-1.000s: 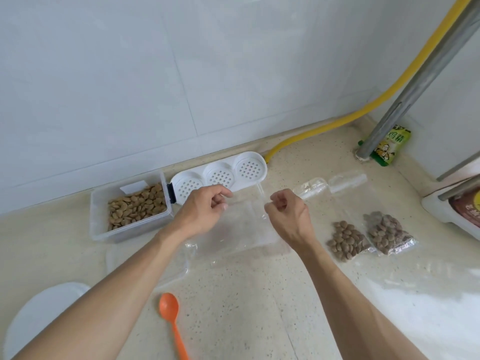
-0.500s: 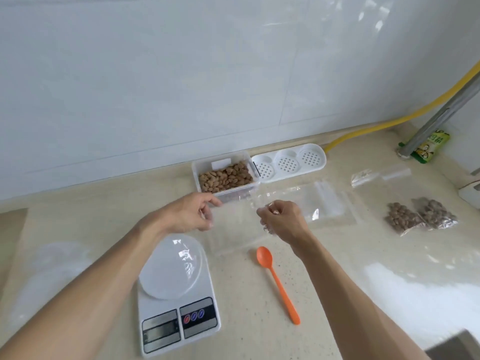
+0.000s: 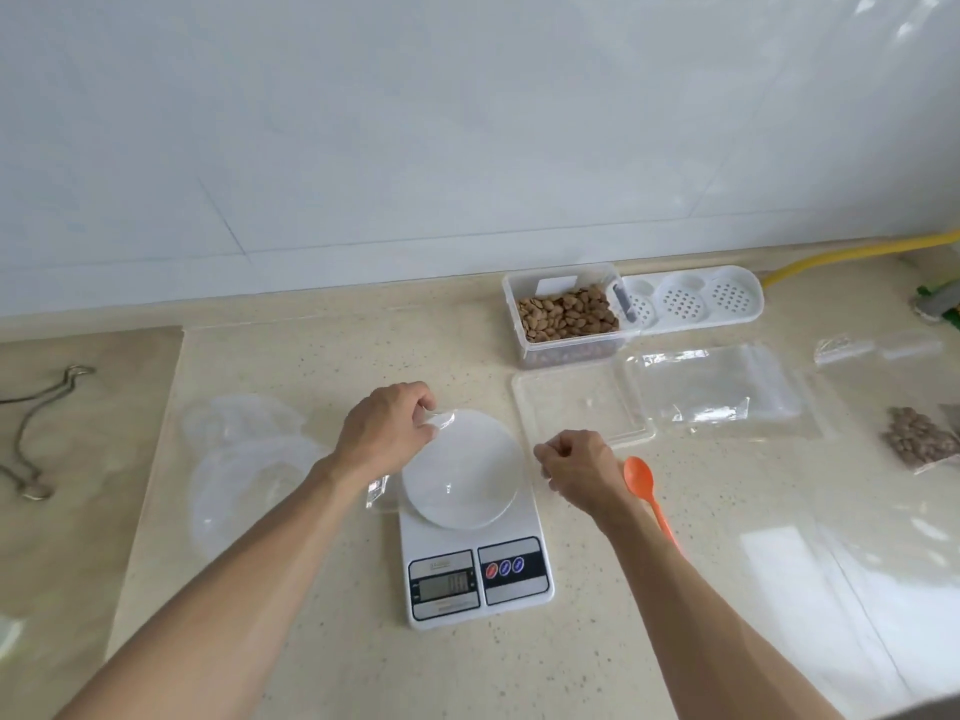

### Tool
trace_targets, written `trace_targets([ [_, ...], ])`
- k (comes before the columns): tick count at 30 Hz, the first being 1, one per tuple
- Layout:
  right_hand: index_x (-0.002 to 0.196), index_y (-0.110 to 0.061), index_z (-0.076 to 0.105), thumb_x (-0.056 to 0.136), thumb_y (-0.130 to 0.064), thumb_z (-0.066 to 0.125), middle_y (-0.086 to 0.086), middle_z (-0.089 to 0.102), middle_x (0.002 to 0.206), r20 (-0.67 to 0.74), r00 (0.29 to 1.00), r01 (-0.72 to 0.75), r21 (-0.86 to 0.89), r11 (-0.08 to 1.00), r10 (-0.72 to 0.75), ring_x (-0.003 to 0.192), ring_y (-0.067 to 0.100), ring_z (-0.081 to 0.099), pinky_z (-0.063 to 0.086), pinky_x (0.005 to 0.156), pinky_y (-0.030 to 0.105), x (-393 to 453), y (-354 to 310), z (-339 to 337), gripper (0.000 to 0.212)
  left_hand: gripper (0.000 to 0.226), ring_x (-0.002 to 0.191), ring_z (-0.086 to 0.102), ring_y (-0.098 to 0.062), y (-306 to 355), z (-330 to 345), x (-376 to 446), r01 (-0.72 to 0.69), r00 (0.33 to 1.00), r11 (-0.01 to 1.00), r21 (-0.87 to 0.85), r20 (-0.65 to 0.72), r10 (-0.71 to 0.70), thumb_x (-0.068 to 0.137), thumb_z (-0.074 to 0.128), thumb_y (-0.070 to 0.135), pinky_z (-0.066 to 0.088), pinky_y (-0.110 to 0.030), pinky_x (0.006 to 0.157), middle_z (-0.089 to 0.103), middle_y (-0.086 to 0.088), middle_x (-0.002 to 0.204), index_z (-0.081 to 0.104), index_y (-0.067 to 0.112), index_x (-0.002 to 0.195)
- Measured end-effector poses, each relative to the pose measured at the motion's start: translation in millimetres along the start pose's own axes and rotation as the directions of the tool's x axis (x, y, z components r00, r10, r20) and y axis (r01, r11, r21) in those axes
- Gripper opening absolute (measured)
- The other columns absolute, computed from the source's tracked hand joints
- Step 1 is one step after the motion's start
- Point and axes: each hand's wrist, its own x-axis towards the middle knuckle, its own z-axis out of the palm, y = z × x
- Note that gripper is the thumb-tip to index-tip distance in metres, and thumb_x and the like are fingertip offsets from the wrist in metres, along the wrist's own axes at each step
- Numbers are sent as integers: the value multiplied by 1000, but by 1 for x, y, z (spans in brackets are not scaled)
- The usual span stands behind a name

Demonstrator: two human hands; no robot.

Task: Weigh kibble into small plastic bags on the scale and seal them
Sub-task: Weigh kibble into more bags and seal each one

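Hands, left (image 3: pixel 384 433) and right (image 3: pixel 576 467), now pinching an empty clear bag (image 3: pixel 467 462) stretched over the scale (image 3: pixel 475 553) platter, carried from beside the far-right kibble tub (image 3: pixel 566 317); filling comes next.

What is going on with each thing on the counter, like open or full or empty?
Left hand: pinching the clear bag's edge.
Right hand: pinching the other edge.
Clear bag: empty, held over the scale.
Scale: display on, digits unreadable.
Kibble box: open, holding kibble.
Lid: off, lying flat.
Orange spoon: empty, on the counter.
Kibble bag: filled.
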Motion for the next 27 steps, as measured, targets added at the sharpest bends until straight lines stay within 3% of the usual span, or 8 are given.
trace_targets([
  [4, 102, -14, 67, 92, -36, 58, 4, 70, 94, -79, 997, -25, -2, 1000, 25, 92, 26, 65, 54, 85, 41, -1, 3, 2, 26, 31, 110, 56, -23, -8, 10, -4, -51, 996, 998, 34, -73, 53, 86, 67, 26, 44, -39, 93, 63, -1, 114, 62, 15, 116],
  [7, 123, -15, 58, 94, -38, 53, 0, 65, 106, -150, 989, 13, -38, 999, -18, 102, 24, 61, 50, 94, 43, -10, 7, 2, 37, 36, 115, 53, -27, -7, 15, -16, -75, 980, 995, 60, -181, 85, 89, 64, 28, 43, -41, 96, 60, -6, 122, 61, 12, 121],
  [10, 130, -13, 53, 97, -35, 52, 8, 61, 122, -234, 950, 180, -136, 974, -208, 110, 25, 57, 47, 94, 41, -27, 15, 8, 40, 38, 117, 50, -30, -1, 20, -39, -124, 953, 989, 85, -265, 143, 89, 64, 28, 42, -42, 96, 58, -9, 123, 61, 10, 122],
  [13, 131, -10, 53, 97, -31, 54, 12, 59, 121, -278, 862, 347, -286, 893, -424, 111, 30, 53, 40, 89, 39, -51, 22, 19, 39, 43, 122, 47, -31, 4, 28, -71, -130, 933, 982, 140, -317, 169, 88, 64, 30, 40, -44, 97, 55, -12, 126, 59, 9, 125],
  [16, 128, -9, 56, 95, -32, 51, 13, 59, 119, -246, 794, 447, -384, 808, -556, 105, 33, 53, 43, 85, 43, -73, 35, 31, 40, 46, 122, 47, -32, 3, 42, -109, -116, 917, 978, 171, -359, 172, 86, 66, 31, 43, -46, 96, 54, -13, 125, 58, 7, 125],
  [22, 130, -13, 54, 95, -38, 41, 11, 59, 123, -116, 793, 480, -486, 730, -599, 103, 33, 54, 46, 80, 44, -111, 84, 59, 45, 59, 125, 45, -30, -14, 93, -185, -46, 924, 985, 167, -366, 106, 85, 48, 51, 47, -47, 94, 53, -11, 126, 56, 8, 126],
  [24, 135, -15, 49, 96, -40, 40, 12, 55, 131, -66, 815, 466, -515, 720, -575, 110, 34, 53, 46, 84, 46, -119, 100, 65, 47, 72, 130, 41, -32, -20, 109, -199, 17, 951, 982, 190, -306, 43, 85, 41, 60, 46, -50, 96, 51, -14, 132, 48, 9, 135],
  [27, 147, -19, 35, 100, -38, 44, 11, 44, 143, 6, 849, 440, -563, 700, -529, 121, 33, 45, 41, 93, 46, -123, 115, 70, 52, 93, 142, 25, -35, -26, 121, -200, 126, 981, 968, 218, -174, -89, 83, 28, 73, 33, -52, 109, 32, -18, 151, 21, 12, 152],
])
